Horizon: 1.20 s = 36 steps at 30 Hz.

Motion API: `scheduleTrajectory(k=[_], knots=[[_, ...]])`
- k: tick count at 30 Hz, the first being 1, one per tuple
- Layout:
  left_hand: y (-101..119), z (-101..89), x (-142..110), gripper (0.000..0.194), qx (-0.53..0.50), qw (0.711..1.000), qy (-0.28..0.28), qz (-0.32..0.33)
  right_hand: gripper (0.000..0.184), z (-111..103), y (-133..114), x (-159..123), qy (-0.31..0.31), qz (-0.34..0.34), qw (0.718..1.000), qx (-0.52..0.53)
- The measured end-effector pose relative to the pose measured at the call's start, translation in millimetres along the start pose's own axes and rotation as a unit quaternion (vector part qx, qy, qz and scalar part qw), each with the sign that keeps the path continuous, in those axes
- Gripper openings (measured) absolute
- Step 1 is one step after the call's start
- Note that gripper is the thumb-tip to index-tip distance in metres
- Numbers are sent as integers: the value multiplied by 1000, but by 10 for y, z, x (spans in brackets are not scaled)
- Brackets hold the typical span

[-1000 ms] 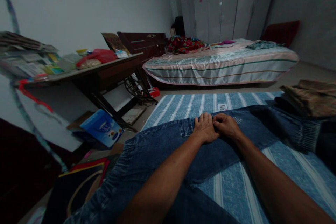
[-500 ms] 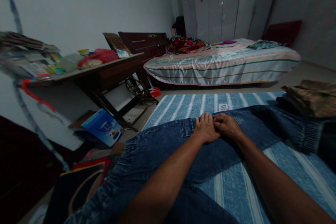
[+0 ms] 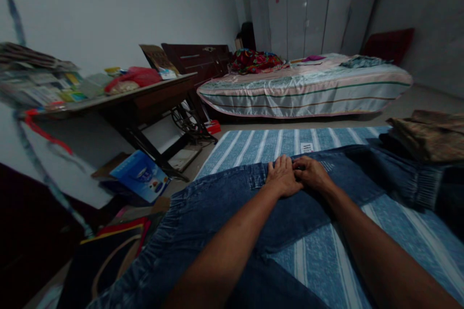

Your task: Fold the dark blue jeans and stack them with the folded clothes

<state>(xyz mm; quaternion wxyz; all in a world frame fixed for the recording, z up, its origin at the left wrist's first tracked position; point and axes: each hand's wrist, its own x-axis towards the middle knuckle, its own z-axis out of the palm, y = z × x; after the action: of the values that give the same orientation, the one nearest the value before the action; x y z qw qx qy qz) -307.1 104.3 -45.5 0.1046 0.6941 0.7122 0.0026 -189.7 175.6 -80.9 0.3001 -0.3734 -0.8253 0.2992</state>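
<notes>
Dark blue jeans point(image 3: 217, 207) with a gathered elastic waistband lie spread across a blue-and-white striped mattress point(image 3: 250, 147). My left hand point(image 3: 282, 177) rests flat on the upper edge of one leg, beside a stitched pocket patch, its fingers stretched out. Right against it, my right hand point(image 3: 312, 173) has its fingers curled, with thumb and forefinger pinching the denim at that same edge. The small spot between the fingertips is hidden. The other leg runs toward me under my left forearm.
Folded brown patterned cloth point(image 3: 431, 135) is piled at the right. On the left stands a sewing-machine table point(image 3: 163, 88) loaded with bags and boxes, a blue box point(image 3: 139, 176) below it. A bed point(image 3: 304, 91) and a wardrobe point(image 3: 297, 14) are behind. A dark bag point(image 3: 105, 260) sits at lower left.
The view has shifted very slightly. Both hands stay at nearly the same place on the jeans, and the jeans lie as before.
</notes>
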Motion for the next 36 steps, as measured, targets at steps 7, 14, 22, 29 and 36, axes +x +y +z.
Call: scheduleTrajectory(k=[7, 14, 22, 29, 36], knots=[[-101, -131, 83, 95, -36, 998, -56, 11, 17, 9, 10, 13, 1, -16, 1000, -9], [-174, -266, 103, 73, -51, 994, -94, 23, 17, 2, 13, 11, -1, -23, 1000, 0], [-215, -236, 113, 75, -36, 993, -103, 39, 14, 5, 55, 8, 5, -26, 1000, 14], [-207, -216, 126, 75, -24, 994, -100, 44, 24, -6, 32, -5, -16, -18, 1000, 20], [-201, -223, 118, 77, -25, 994, -94, 46, 23, 17, 17, -6, -9, -28, 999, -24]])
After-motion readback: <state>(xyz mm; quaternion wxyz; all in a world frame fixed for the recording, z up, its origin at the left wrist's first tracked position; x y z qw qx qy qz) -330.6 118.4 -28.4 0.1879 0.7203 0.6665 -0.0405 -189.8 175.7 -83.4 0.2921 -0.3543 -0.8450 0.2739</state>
